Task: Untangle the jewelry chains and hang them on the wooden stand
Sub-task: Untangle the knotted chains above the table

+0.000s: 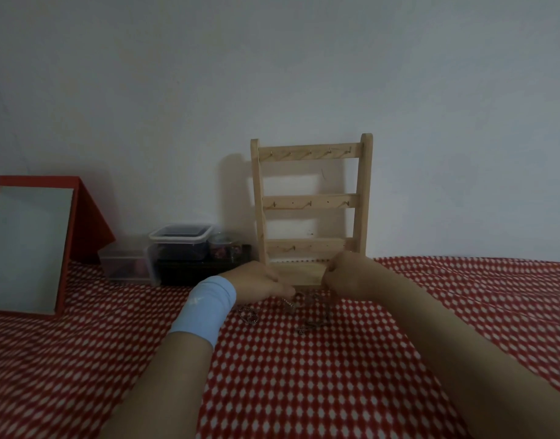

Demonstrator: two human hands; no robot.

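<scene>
A wooden stand (312,198) with three hook rails leans against the wall; no chain shows on its hooks. A tangle of dark metal chains (307,312) lies on the red-and-white cloth just in front of its base. My left hand (259,282), with a light blue wristband, pinches a strand at the tangle's upper left. My right hand (345,277) is curled into a fist just above the tangle and pinches another strand, lifting it slightly. A separate small chain loop (248,315) lies left of the tangle, beside my left wrist.
A red-framed mirror (31,248) stands at the left. Clear plastic boxes (177,245) and a small jar (223,245) sit against the wall left of the stand. The patterned cloth (304,375) covers the whole surface.
</scene>
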